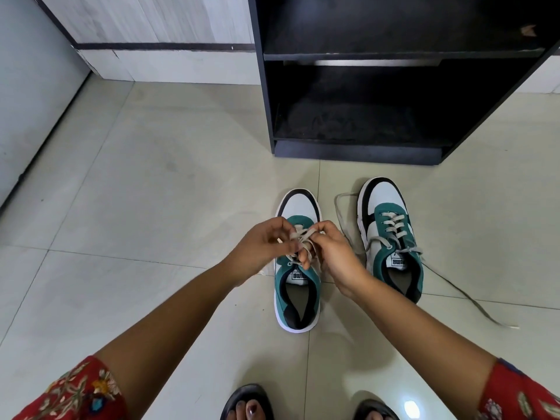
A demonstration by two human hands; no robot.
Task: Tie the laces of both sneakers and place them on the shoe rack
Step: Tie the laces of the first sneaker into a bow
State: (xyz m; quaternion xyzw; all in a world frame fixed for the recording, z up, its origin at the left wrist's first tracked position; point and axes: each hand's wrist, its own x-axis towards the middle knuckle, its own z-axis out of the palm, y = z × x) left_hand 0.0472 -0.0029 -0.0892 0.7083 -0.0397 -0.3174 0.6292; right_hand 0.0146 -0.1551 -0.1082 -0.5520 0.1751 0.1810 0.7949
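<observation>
The left sneaker point(298, 268) stands on the tiled floor point(151, 177) at the centre of the frame, toe toward the top, heel toward the bottom, so its long axis runs nearly straight up the picture. Both hands meet over its eyelets. The left hand point(263, 247) comes in from the lower left and the right hand point(333, 253) from the lower right, each grip pinched on a strand of the beige lace point(300, 237), which crosses between them in what looks like a half-formed knot or bow. The exact fold of the loops is too small to read.

The right sneaker point(391, 237) stands just beside it, toward the right of the frame, parallel and set a little higher up. Its loose lace point(472, 298) trails flat and limp across the floor toward the lower right, with another end curling off at the toe side; it is plainly untied. The right hand is the nearer one to it.

Both shoes have teal suede-like panels, smooth white toe caps, black trim and thick white rubber soles. The laces are flat woven tape, soft and likely to slip unless drawn snug.

The black shoe rack point(394, 147) fills the upper right, directly beyond the toes, its matte lower shelf open and dusty. Placing them would likely mean a lift straight forward along the shoes' own axis.
</observation>
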